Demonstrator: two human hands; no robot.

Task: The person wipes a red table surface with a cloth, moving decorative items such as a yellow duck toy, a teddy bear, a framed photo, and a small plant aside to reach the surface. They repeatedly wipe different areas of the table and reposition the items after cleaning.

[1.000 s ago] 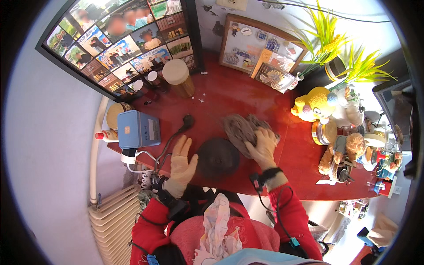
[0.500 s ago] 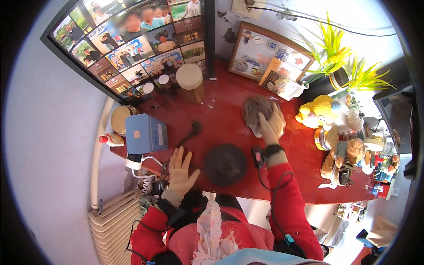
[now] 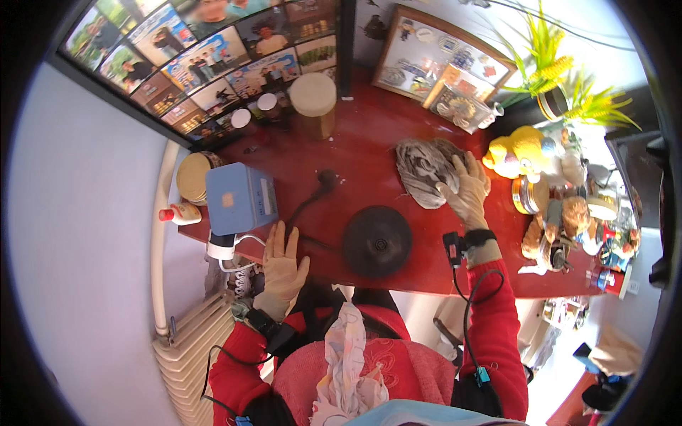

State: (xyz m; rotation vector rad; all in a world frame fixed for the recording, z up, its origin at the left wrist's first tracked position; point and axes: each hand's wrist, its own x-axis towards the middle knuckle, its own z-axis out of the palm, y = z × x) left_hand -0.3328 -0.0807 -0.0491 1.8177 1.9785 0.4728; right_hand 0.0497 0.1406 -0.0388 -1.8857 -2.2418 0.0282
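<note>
A crumpled grey cloth (image 3: 425, 172) lies on the red desk (image 3: 312, 195), right of its middle. My right hand (image 3: 467, 192), in a pale glove, presses on the cloth's right side, with the thumb and fingers around its edge. My left hand (image 3: 282, 266), gloved too, rests at the desk's front edge with its fingers stretched out and nothing in it. Between my hands, near that edge, sits a round black base (image 3: 377, 242) with a black cable. The cable's plug (image 3: 326, 177) lies behind it.
On the left stand a blue box (image 3: 238, 199), a small red-capped bottle (image 3: 180, 213) and a round tin (image 3: 195, 177). A tall lidded jar (image 3: 313, 103) is by the monitor (image 3: 213, 71). A picture frame (image 3: 408, 53), yellow toy (image 3: 521, 153), jar (image 3: 529, 195) and figurines (image 3: 572, 213) line the right.
My right hand and the grey cloth have moved to the right, and the cloth is spread wider. My left hand has stayed near the front edge. The view has shifted.
</note>
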